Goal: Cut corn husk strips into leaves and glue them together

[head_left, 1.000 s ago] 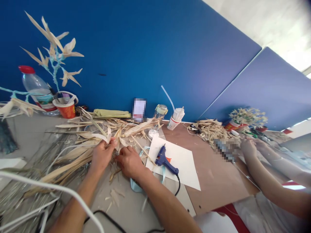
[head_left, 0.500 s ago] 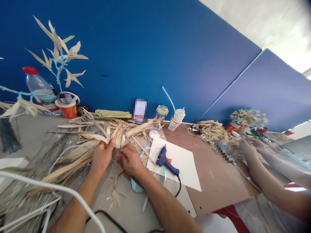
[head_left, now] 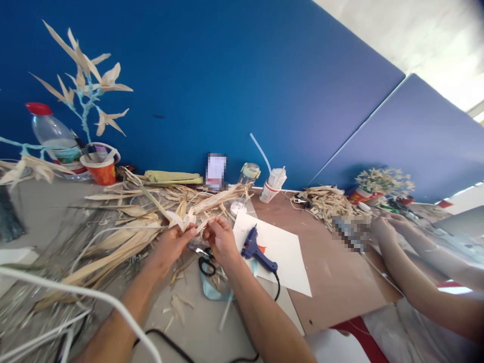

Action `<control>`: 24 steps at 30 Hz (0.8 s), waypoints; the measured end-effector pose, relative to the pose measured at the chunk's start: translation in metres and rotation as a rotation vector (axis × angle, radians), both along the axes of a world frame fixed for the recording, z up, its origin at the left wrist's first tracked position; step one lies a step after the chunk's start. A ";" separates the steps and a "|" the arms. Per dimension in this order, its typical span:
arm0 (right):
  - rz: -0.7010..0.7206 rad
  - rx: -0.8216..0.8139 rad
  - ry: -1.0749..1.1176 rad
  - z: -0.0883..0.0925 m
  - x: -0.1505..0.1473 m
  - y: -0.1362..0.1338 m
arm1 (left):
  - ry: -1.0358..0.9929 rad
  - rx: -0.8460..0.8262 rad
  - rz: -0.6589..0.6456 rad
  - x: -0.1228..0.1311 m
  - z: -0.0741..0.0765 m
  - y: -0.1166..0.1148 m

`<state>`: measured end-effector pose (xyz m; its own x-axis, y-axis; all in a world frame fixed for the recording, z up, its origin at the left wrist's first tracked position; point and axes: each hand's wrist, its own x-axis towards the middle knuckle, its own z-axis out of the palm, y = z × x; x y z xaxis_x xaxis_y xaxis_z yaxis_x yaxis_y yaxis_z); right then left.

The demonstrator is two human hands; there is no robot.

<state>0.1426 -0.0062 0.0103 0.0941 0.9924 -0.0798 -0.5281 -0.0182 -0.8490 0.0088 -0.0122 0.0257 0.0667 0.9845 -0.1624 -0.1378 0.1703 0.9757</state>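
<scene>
Pale corn husk petals [head_left: 183, 220] stand up from my left hand [head_left: 174, 247], which is closed around their base. Just to its right, my right hand [head_left: 224, 242] pinches the end of a pale husk strip [head_left: 203, 226] that spans the small gap between the hands. Scissors with black handles [head_left: 207, 266] lie below the fingers, partly covered by my right hand. Right of that hand, a blue hot glue gun [head_left: 258, 249] rests on a white sheet [head_left: 293, 257].
Dried husks [head_left: 124, 237] and thin wires cover the left of the table. A white cable [head_left: 109, 300] arches across the near left. Behind stand a red-capped bottle [head_left: 56, 136], paper cup [head_left: 100, 169] and jar [head_left: 249, 174]. A co-worker's hands [head_left: 389, 232] are at the right.
My right hand has moved right and up, and its fingers now pinch a husk strip. My left hand has shifted slightly right with the petals. The scissors below have come into view.
</scene>
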 end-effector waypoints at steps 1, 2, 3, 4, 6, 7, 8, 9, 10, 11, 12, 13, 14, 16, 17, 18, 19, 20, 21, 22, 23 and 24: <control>-0.008 0.002 0.006 0.000 -0.001 0.000 | -0.010 -0.003 -0.027 0.000 -0.001 0.000; -0.019 0.003 0.007 0.000 -0.001 0.000 | -0.023 -0.001 -0.054 0.000 -0.002 0.001; -0.035 0.004 0.006 0.000 -0.002 0.000 | -0.042 0.004 -0.075 0.000 -0.002 0.001; -0.052 0.002 0.005 0.000 -0.002 0.000 | -0.068 0.011 -0.072 -0.001 -0.003 0.001; -0.074 -0.002 0.012 0.001 -0.003 0.000 | -0.111 0.015 -0.075 -0.002 -0.004 0.002; -0.077 0.000 0.027 0.002 -0.003 -0.001 | -0.124 0.009 -0.083 -0.003 -0.005 0.002; -0.073 0.003 0.046 0.002 -0.003 -0.001 | -0.132 -0.001 -0.093 -0.003 -0.005 0.001; -0.065 0.008 0.067 0.003 -0.004 -0.002 | -0.137 -0.014 -0.099 -0.003 -0.005 0.001; -0.052 0.011 0.083 0.003 -0.004 -0.003 | -0.147 -0.026 -0.094 -0.002 -0.004 0.001; -0.039 0.012 0.090 0.003 -0.005 -0.003 | -0.167 -0.038 -0.077 -0.002 -0.004 0.001; -0.023 0.008 0.086 0.003 -0.005 -0.004 | -0.195 -0.046 -0.050 -0.002 -0.003 0.002; -0.007 0.001 0.077 0.003 -0.005 -0.005 | -0.226 -0.052 -0.021 -0.002 -0.002 0.002; 0.007 -0.009 0.068 0.002 -0.004 -0.005 | -0.254 -0.056 0.004 -0.002 -0.001 0.002; 0.034 -0.027 0.058 0.000 -0.003 -0.006 | -0.287 -0.058 0.034 -0.002 0.000 0.003; 0.044 -0.031 0.063 0.000 -0.002 -0.005 | -0.290 -0.056 0.046 -0.002 0.001 0.004; 0.050 -0.032 0.070 -0.001 0.000 -0.005 | -0.281 -0.050 0.065 -0.002 0.002 0.004; 0.052 -0.029 0.075 -0.001 0.001 -0.005 | -0.264 -0.045 0.087 -0.002 0.002 0.005; 0.052 -0.022 0.075 -0.001 0.002 -0.004 | -0.241 -0.039 0.109 -0.002 0.002 0.005; 0.047 -0.013 0.060 0.000 0.004 -0.004 | -0.214 -0.034 0.127 -0.002 0.002 0.006; 0.040 -0.005 0.023 0.001 0.005 -0.004 | -0.188 -0.032 0.142 -0.002 0.001 0.006; 0.028 0.001 -0.041 0.002 0.006 -0.003 | -0.163 -0.031 0.155 -0.002 0.000 0.006; 0.012 0.009 -0.131 0.003 0.006 -0.004 | -0.138 -0.031 0.166 -0.001 0.000 0.006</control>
<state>0.1490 -0.0099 0.0138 0.0915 0.9941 -0.0586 -0.4129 -0.0157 -0.9106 0.0073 -0.0058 0.0255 -0.0720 0.9785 -0.1932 -0.2983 0.1637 0.9403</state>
